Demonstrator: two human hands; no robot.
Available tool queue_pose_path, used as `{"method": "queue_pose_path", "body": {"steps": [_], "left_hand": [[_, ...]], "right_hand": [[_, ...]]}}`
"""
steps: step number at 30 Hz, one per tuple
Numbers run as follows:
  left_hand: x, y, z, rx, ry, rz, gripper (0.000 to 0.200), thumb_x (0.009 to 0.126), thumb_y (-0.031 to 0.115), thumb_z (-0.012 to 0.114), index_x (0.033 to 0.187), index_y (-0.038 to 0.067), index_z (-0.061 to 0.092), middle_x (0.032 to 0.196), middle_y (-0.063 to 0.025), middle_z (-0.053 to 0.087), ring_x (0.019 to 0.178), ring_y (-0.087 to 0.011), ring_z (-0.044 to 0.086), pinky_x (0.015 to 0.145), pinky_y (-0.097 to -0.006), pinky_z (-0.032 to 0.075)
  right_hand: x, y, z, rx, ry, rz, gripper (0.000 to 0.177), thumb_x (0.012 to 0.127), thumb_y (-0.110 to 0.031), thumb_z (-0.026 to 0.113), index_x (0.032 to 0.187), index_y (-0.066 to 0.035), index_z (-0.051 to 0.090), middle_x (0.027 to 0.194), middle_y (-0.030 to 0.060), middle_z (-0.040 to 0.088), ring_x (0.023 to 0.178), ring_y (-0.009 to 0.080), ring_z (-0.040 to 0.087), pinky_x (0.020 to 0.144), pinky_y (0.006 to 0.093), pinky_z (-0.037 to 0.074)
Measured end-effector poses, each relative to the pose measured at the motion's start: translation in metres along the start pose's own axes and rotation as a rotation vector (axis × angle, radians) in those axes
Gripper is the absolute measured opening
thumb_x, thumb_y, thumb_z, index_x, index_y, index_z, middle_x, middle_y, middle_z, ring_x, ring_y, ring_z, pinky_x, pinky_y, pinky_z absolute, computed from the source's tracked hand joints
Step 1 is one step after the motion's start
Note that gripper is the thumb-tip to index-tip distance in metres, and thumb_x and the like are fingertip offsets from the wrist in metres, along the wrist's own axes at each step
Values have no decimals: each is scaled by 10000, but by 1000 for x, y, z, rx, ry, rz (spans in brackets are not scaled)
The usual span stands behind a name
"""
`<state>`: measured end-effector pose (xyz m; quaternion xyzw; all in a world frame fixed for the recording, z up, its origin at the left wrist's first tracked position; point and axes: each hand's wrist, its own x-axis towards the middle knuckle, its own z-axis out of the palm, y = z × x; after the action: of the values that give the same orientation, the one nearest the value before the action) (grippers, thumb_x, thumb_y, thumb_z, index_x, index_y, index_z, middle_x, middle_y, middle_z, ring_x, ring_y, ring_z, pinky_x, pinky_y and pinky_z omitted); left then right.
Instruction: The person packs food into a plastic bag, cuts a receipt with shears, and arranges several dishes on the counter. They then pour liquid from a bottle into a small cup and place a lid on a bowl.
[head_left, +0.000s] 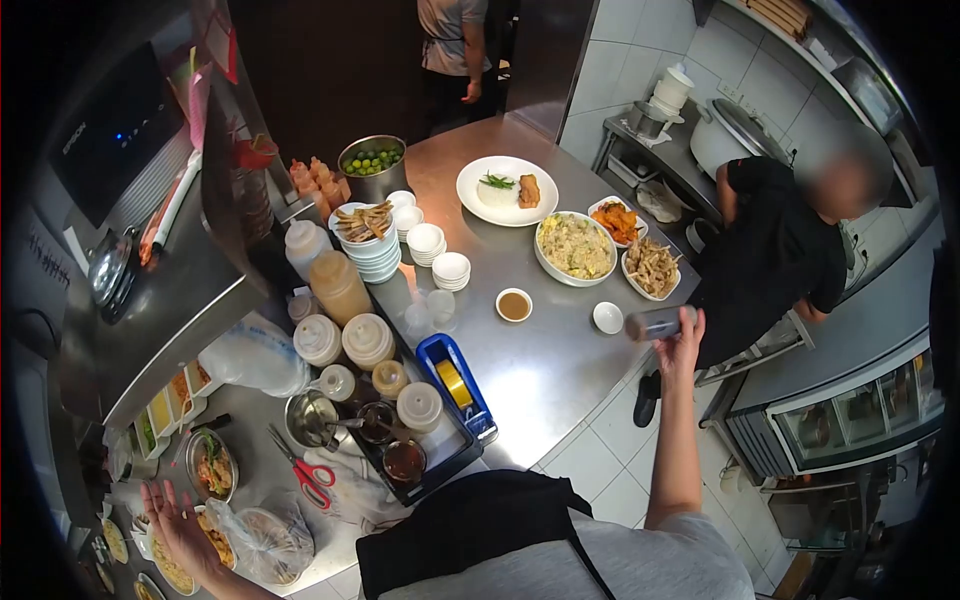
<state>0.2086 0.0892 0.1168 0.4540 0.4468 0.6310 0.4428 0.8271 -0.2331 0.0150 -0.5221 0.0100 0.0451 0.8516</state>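
Note:
My right hand (684, 340) is wrapped round a bottle with dark contents (655, 323), which lies nearly sideways in the air. Just left of the bottle is a small white sauce dish (607, 318), whose contents I cannot make out. Another small dish, of brown sauce (514, 305), sits further left on the steel counter. My left hand (178, 525) is open at the lower left, fingers spread and holding nothing. Near it are a metal bowl of mixed food (212, 466) and a clear plastic bag (265, 540) over a round container.
Behind the dishes stand a bowl of fried rice (576, 247) and a plate with rice (507, 191). A tape dispenser (455, 388) and several sauce bottles (368, 341) line the counter's left side. Red scissors (312, 480) lie nearby. A person in black (775, 250) stands at right.

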Motion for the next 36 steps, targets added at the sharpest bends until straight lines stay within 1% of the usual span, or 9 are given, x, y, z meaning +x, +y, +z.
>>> {"method": "queue_pose_path", "body": {"steps": [2, 6, 8, 9, 12, 20, 23, 27, 36], "left_hand": [[-4, -2, 13, -4, 2, -9, 512, 892, 236, 423, 1354, 64, 284, 1379, -151, 290, 1260, -237, 318, 1013, -399, 233], [-6, -6, 31, 16, -24, -16, 516, 887, 226, 422, 1356, 65, 279, 1390, -150, 268, 1262, -239, 317, 1010, -399, 234], [-6, -8, 35, 19, -39, -29, 517, 886, 222, 419, 1357, 66, 276, 1394, -148, 261, 1264, -241, 315, 1010, -398, 232], [-7, -9, 36, 25, -64, -25, 518, 885, 225, 415, 1358, 68, 273, 1395, -145, 257, 1266, -241, 312, 1007, -401, 236], [-8, -8, 31, 74, -94, -12, 520, 883, 230, 409, 1358, 72, 271, 1395, -142, 255, 1269, -242, 308, 997, -406, 251], [-9, -7, 38, 124, -63, -39, 512, 889, 229, 397, 1358, 69, 270, 1391, -144, 259, 1266, -251, 311, 982, -407, 272], [-9, -8, 37, 130, -101, -18, 497, 898, 210, 385, 1358, 63, 267, 1388, -146, 263, 1265, -261, 312, 976, -400, 285], [-7, -15, 27, 93, -110, -35, 487, 905, 202, 388, 1355, 57, 269, 1384, -148, 267, 1263, -272, 311, 988, -399, 288], [-7, -21, 25, 33, -110, -63, 493, 898, 207, 429, 1348, 64, 285, 1368, -151, 289, 1260, -275, 310, 1014, -396, 267]], "right_hand": [[39, 35, -44, 536, -22, 230, 692, 779, -177, 649, 1316, -242, 218, 1020, 69, 524, 843, 228, 569, 556, 383, 523], [-14, 23, -8, -213, -49, 145, 672, 752, -143, 674, 1293, -184, 278, 978, 81, 547, 889, 203, 564, 696, 398, 506], [-8, 42, -22, -925, -260, -476, 690, 724, -109, 694, 1285, -144, 294, 1008, 124, 562, 936, 246, 566, 763, 362, 478], [-14, 39, -18, -1108, -299, -556, 736, 696, -100, 715, 1294, -130, 288, 1087, 178, 539, 989, 320, 548, 818, 345, 447], [-10, 55, -28, -1098, -194, -594, 778, 674, -132, 738, 1305, -110, 285, 1105, 193, 531, 1005, 336, 538, 843, 369, 433], [25, 81, -41, -826, -36, -320, 649, 614, -141, 713, 1190, -45, 427, 1027, 205, 572, 938, 312, 576, 797, 369, 450], [29, 52, -29, -1402, -185, -147, 496, 579, -185, 692, 1026, -26, 543, 806, 181, 622, 798, 316, 619, 713, 380, 485], [29, 29, -16, -2032, -356, -91, 368, 628, -135, 647, 978, -59, 561, 906, 124, 629, 906, 276, 598, 761, 452, 465], [55, 38, -19, -2376, -575, -347, 193, 784, -108, 504, 949, -105, 605, 951, 50, 635, 979, 200, 551, 803, 471, 380]]}}
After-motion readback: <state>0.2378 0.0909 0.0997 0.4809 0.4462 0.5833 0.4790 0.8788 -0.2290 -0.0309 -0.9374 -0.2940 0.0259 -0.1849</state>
